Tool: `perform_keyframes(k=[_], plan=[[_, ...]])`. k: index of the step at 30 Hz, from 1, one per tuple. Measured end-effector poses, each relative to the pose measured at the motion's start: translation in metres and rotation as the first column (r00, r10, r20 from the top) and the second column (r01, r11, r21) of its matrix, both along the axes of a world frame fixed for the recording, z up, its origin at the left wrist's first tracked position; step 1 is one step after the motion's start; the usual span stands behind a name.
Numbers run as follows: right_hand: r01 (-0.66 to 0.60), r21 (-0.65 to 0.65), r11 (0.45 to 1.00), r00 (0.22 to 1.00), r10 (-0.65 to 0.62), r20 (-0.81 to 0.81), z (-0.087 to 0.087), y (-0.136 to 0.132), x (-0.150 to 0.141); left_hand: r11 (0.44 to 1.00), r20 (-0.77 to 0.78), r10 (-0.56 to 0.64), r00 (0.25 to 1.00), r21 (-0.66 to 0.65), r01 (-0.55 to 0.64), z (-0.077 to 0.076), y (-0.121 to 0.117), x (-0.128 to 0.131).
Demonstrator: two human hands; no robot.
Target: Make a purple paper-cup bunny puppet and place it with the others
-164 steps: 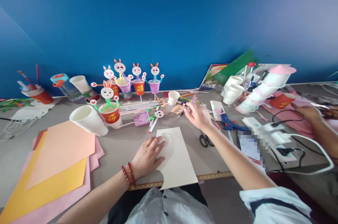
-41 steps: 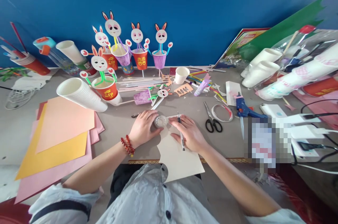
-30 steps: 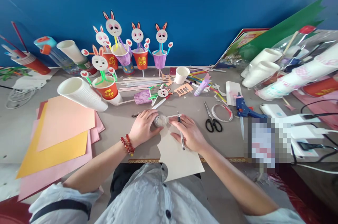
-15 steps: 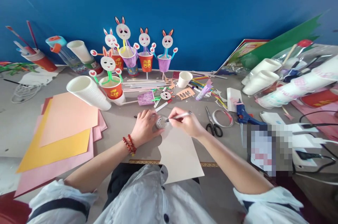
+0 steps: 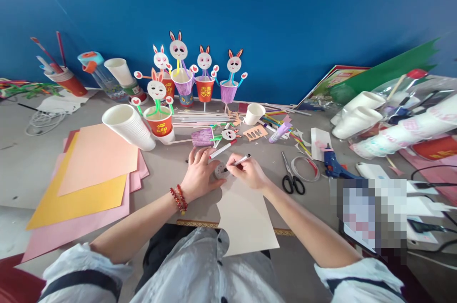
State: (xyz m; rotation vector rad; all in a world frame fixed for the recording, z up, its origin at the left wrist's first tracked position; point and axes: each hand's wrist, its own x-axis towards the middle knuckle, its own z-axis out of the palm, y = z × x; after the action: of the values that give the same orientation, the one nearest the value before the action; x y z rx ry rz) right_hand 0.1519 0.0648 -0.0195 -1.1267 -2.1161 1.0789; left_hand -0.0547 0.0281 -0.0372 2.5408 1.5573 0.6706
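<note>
Your right hand (image 5: 248,173) pinches pen (image 5: 243,159), tip lower left at disc (image 5: 220,170), mid-frame; your left hand (image 5: 200,174), spread, nearer disc's left.

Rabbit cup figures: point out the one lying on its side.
The purple-cup rabbit with green limbs, just beyond the left hand and red-capped marker; the other five figures stand upright.
</note>
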Motion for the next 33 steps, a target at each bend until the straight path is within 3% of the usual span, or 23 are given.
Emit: perform_keyframes(k=[5, 9, 13, 19, 25, 29, 33], plan=[[-0.038, 0.016, 0.999, 0.998, 0.039, -0.044, -0.008, 0.002, -0.001, 1.0, -0.001, 0.004, 1.0, -0.01, -0.004, -0.001, 0.001, 0.0], [-0.073, 0.159, 0.984, 0.997, 0.079, -0.027, -0.008, 0.005, 0.0, 1.0, -0.014, -0.002, 1.0, -0.025, 0.002, -0.001, 0.001, -0.001], [-0.144, 0.33, 0.933, 0.988, 0.113, 0.109, 0.001, 0.004, -0.001, 1.0, -0.011, -0.004, 1.0, -0.015, 0.003, -0.001, 0.001, -0.001], [-0.22, 0.438, 0.872, 0.944, 0.078, 0.32, 0.017, -0.001, -0.011, 1.0, 0.001, 0.001, 1.0, -0.015, -0.001, -0.001, 0.001, 0.0], [-0.18, 0.303, 0.936, 0.931, 0.064, 0.358, 0.023, 0.006, -0.02, 1.0, 0.01, 0.009, 1.0, -0.005, -0.009, -0.003, 0.0, 0.0], [-0.09, 0.106, 0.99, 0.978, 0.068, 0.197, 0.017, 0.011, -0.021, 1.0, 0.005, 0.005, 1.0, -0.017, -0.005, -0.001, 0.0, 0.0], [-0.002, -0.054, 0.999, 0.999, 0.004, 0.038, 0.006, 0.01, -0.018, 1.0, -0.009, 0.005, 1.0, -0.025, -0.005, 0.0, 0.0, 0.0]])
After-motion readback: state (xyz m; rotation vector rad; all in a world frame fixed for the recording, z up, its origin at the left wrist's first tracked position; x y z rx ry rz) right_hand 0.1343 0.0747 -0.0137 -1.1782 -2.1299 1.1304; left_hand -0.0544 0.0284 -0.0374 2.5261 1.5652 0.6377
